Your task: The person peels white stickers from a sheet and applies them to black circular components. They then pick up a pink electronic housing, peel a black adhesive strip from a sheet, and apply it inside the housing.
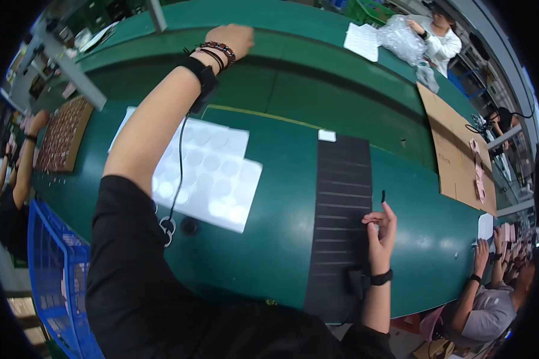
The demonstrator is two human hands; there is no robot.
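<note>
My left arm reaches far across the green bench. My left hand (232, 40) is closed at the bench's far side, its fingers curled away, so whatever they might hold is hidden. My right hand (382, 232) is over the right edge of a long black sheet (341, 209) marked with rows of thin cross lines. A small black strip (383, 196) stands out from the tip of its index finger; the other fingers are bent. Under my left forearm lie white sheets (245, 190) with round cut-outs. Beside them are a black disc (189, 225) and a white ring (167, 225).
A small white label (327, 136) lies at the black sheet's far end. Cardboard (455, 149) leans at the right, a box of small brown pieces (66, 134) stands left, and a blue crate (54, 281) is near left. Other people work around the bench.
</note>
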